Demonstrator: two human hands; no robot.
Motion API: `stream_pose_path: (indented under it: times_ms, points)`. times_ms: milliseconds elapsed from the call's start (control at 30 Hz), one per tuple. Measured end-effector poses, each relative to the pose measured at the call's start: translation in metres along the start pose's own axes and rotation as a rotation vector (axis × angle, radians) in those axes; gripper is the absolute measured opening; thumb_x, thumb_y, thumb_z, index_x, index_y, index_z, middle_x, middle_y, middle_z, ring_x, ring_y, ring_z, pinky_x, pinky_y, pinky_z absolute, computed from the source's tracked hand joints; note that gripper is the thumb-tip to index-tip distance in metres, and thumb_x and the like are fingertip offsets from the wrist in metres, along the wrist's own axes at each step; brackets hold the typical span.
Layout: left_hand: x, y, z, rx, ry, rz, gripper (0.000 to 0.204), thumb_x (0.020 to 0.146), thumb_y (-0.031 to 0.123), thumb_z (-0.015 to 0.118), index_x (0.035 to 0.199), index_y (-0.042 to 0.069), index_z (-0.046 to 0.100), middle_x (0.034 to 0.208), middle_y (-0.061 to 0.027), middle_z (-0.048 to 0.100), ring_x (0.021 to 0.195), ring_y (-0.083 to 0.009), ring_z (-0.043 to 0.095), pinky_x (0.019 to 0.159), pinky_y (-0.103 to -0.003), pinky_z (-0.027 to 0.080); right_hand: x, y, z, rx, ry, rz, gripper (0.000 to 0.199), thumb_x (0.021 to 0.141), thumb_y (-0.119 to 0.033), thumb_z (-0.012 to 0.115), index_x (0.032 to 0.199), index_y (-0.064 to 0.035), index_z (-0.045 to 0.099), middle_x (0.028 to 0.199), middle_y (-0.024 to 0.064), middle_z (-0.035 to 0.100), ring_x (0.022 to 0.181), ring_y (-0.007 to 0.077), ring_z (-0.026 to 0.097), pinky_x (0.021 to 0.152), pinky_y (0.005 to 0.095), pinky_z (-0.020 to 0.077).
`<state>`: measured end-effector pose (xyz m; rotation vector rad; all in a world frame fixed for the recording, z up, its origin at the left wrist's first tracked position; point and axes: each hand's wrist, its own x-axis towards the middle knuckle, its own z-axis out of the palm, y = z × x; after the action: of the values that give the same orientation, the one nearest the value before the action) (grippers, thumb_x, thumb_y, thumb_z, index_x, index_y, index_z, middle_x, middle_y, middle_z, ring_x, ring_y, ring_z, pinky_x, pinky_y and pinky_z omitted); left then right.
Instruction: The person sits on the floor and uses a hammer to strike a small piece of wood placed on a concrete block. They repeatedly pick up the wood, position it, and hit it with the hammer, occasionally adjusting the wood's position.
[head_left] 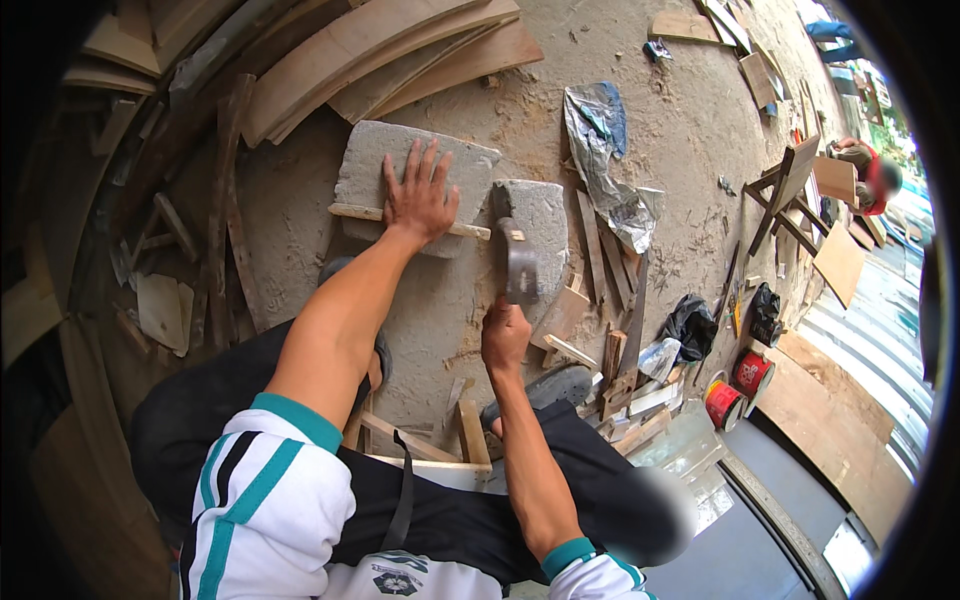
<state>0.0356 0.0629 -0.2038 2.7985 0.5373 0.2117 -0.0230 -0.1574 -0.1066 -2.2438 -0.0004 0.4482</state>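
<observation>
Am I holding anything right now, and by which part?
Your right hand holds a hammer by its handle. Your left hand lies spread across the wooden strip and gray block.

Boards (340, 60) stacked far left, wood offcuts (613, 355) strewn across dusty ground (525, 110), and a hammer (521, 272) show a rough woodworking workshop.

Rough block (362, 170) – shiny metal tool head (520, 270)

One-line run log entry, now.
left hand: spread over wooden stick on concrete block; right hand: gripping hammer-like tool; stick end: past block edge
</observation>
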Motion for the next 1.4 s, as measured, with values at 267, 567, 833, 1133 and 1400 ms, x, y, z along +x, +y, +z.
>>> stream_pose_path:
  times_ms: [267,567,833,1133,1400]
  points:
    - [0.001,0.005,-0.003,-0.030,0.072,0.055,0.054,0.090,0.036,0.054,0.138,0.013,0.045,0.153,-0.0095,0.034,0.145,-0.0294,0.024,0.115,-0.063,0.006,-0.018,0.006,-0.026,0.127,-0.050,0.355,0.067,0.099,-0.062,0.038,0.073,-0.0025,0.055,0.056,0.0054,0.051,0.048,0.0163,0.051,0.047,0.0334,0.0391]
    - [-0.026,-0.016,-0.036,-0.149,-0.013,0.530,0.042,0.085,0.039,0.067,0.116,0.012,0.058,0.138,-0.0083,0.049,0.140,-0.0264,0.035,0.118,-0.052,0.017,-0.132,-0.042,-0.166,0.250,-0.102,0.593,0.049,0.098,-0.052,0.050,0.080,-0.0067,0.051,0.055,-0.0018,0.043,0.039,0.0078,0.040,0.036,0.0246,0.0299]
    - [-0.023,-0.011,-0.072,-0.333,-0.098,0.250,0.029,0.097,0.032,0.055,0.115,0.010,0.059,0.116,-0.0132,0.063,0.109,-0.0326,0.059,0.093,-0.047,0.045,-0.184,-0.069,-0.266,0.146,-0.264,0.490,0.036,0.097,-0.040,0.059,0.095,-0.0047,0.049,0.061,0.0018,0.051,0.042,0.0107,0.048,0.037,0.0259,0.0376]
    - [0.005,0.055,-0.212,-0.718,-0.118,0.248,0.033,0.103,0.037,0.045,0.116,0.009,0.053,0.081,-0.0214,0.062,0.078,-0.0408,0.062,0.066,-0.045,0.047,-0.156,-0.117,-0.300,0.063,-0.407,0.191,0.038,0.097,-0.042,0.058,0.092,-0.0040,0.057,0.067,0.0011,0.053,0.045,0.0098,0.053,0.037,0.0255,0.0396]
    - [-0.017,0.123,-0.346,-0.660,-0.403,0.572,0.036,0.105,0.032,0.043,0.101,0.000,0.058,0.069,-0.0060,0.055,0.063,-0.0152,0.050,0.062,-0.031,0.043,-0.160,-0.146,-0.293,0.139,-0.618,0.064,0.039,0.099,-0.041,0.054,0.087,-0.0040,0.057,0.064,-0.0010,0.051,0.046,0.0077,0.052,0.041,0.0233,0.0420]
